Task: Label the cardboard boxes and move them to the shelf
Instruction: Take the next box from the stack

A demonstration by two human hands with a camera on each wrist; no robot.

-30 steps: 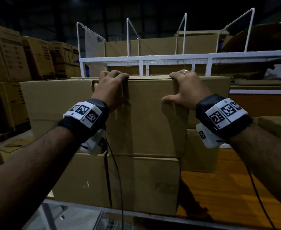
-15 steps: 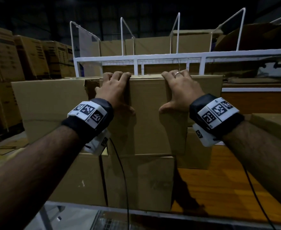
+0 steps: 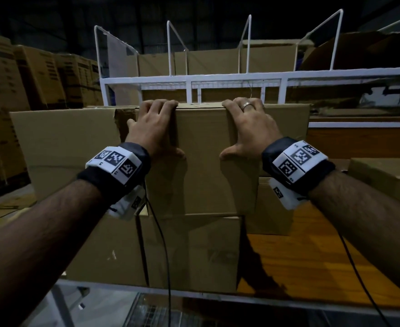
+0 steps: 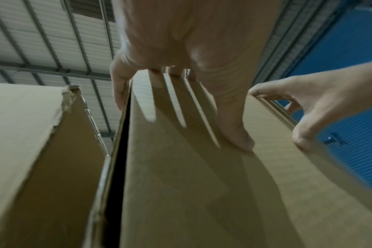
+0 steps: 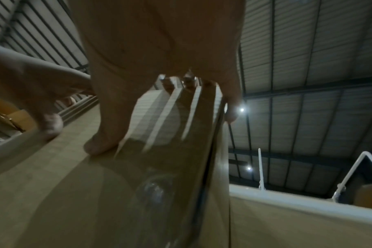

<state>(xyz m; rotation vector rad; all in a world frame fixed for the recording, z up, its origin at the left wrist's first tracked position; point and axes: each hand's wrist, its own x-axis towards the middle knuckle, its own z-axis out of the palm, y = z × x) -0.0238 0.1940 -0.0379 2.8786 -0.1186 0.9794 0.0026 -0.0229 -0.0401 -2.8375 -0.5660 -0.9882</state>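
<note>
With the left hand [image 3: 155,128] and right hand [image 3: 253,128] hooking curled fingers over the top box [image 3: 206,166], seemingly unlabelled, it may tip forward.

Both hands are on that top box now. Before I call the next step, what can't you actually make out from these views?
- Label: none shows on the top box; its top, back and sides are out of view.
- Fingertips of the left hand and right hand: hooked over the box's top edge, hidden in the head view.
- Bottom box print: too dim to read.
- Wrist views: motion-blurred.
</note>
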